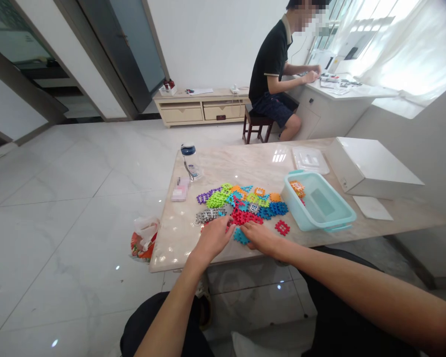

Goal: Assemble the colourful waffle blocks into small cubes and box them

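A pile of colorful plastic interlocking tiles lies on the table before me. My left hand is at the pile's near edge, fingers curled in beside the red tiles; what is between the fingertips is too small to make out. My right hand rests just to the right, its fingers closed on the edge of a teal tile. Grey tiles sit beyond my left hand, with lime green tiles and purple ones farther back. Dark blue tiles and a single red tile lie to the right.
A light teal bin with a few tiles inside stands right of the pile. Behind it are a clear lid and a white box. A bottle and pink pack stand left. Another person sits at a far desk.
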Available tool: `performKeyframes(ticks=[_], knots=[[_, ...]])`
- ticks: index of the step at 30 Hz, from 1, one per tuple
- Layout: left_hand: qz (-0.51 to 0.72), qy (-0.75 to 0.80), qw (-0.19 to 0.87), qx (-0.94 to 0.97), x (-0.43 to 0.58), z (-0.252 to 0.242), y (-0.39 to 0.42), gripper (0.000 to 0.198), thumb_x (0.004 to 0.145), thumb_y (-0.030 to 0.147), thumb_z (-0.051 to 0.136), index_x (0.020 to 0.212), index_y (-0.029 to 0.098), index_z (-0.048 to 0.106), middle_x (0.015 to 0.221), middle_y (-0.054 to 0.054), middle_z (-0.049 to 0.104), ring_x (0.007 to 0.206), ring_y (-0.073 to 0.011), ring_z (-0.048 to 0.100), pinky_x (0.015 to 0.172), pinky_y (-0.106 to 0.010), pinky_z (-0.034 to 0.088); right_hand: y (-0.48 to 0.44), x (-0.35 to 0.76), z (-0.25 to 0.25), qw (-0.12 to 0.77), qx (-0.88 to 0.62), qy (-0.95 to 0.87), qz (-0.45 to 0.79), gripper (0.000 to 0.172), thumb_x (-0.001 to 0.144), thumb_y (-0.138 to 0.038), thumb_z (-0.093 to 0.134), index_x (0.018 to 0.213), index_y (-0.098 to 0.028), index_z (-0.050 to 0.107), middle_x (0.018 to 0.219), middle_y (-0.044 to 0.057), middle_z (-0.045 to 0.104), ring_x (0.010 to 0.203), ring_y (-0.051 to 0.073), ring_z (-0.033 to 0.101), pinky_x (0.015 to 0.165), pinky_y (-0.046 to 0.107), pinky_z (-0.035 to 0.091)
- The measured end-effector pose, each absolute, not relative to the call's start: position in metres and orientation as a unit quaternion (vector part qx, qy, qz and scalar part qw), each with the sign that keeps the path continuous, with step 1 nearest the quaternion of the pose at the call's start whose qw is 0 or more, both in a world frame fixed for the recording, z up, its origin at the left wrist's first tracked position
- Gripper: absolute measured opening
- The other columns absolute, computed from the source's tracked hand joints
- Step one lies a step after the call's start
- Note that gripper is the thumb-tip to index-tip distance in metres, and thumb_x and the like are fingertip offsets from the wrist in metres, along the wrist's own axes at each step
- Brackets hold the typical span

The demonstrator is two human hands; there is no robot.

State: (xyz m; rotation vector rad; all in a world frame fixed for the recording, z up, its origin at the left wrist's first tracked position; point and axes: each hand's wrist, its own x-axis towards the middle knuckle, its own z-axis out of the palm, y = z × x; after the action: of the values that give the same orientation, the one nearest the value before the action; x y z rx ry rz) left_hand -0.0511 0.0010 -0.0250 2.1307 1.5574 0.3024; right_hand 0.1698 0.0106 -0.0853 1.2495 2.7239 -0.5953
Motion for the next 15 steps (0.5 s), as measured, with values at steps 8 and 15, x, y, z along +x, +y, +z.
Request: performKeyframes(ticks=[8,15], knots=[[0.112,0.576,0.253,0.769,-0.0507,-0.0252,0.0005,0.027,0.107,0.037,0.052,0.115,0.022,0.073,0.114,-0.01,0.08,0.104,-0.0272,0.076,0.088,-0.033,0.053,0.0126,0.1638,-0.0898,0.068,0.407,0.893,-0.181,0.053,0.086,-0.009,0.075,0.139,-0.009,0.067,0.147,0.023,0.064,0.138,0.033,0.064,0.122,0.044,0.051],[0.191,0.58,0.324,0.723,-0.0483,-0.0245,0.005,0.03,0.104,0.038,0.053,0.116,0.021,0.075,0.107,-0.009,0.082,0.1,-0.0253,0.077,0.089,-0.034,0.055,0.0122,0.1665,-0.0851,0.042,0.414,0.885,-0.21,0.05,0.085,-0.011,0.079,0.134,-0.009,0.07,0.144,0.022,0.065,0.136,0.033,0.063,0.12,0.044,0.051]])
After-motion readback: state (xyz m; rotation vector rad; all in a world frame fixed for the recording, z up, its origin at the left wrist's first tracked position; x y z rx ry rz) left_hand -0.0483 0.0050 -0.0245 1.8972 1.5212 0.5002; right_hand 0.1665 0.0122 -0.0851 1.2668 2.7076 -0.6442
